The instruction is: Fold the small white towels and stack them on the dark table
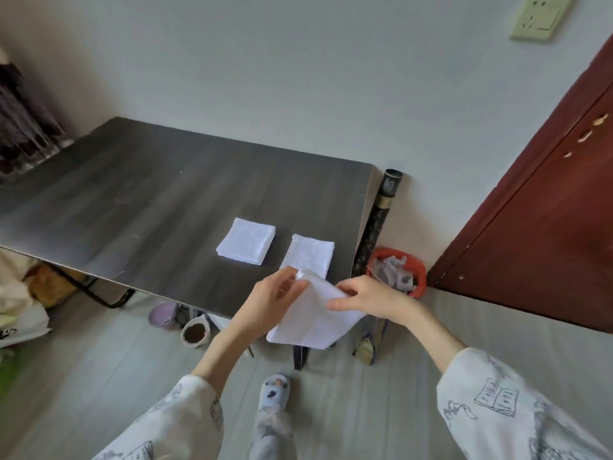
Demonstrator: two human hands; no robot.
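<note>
Room: pale wall, grey plank floor, dark desk [159,200] running from 9 o'clock to centre, its near edge just under the hands.

On desk: folded stack [246,241] at centre; second folded towel [309,257] just beside it toward 3 o'clock, close to the desk's right edge.

In hand: one white towel [311,318] held in the air over the desk's near edge, part-folded. Left hand [275,297] pinches its upper corner, fingers curled on the cloth; right hand [368,297] grips the opposite edge, thumb on top.

Step, as judged: finishing a fold. Do well: match corners before pressing the crease, keep cloth taut between both hands, lower flat onto the desk rather than folding in the air.

Room: open desk toward 9 and 11 o'clock. Tight at 3 o'clock, where a dark tube [381,217] and red bin [398,273] stand past the edge; a dropped towel could land there.
</note>
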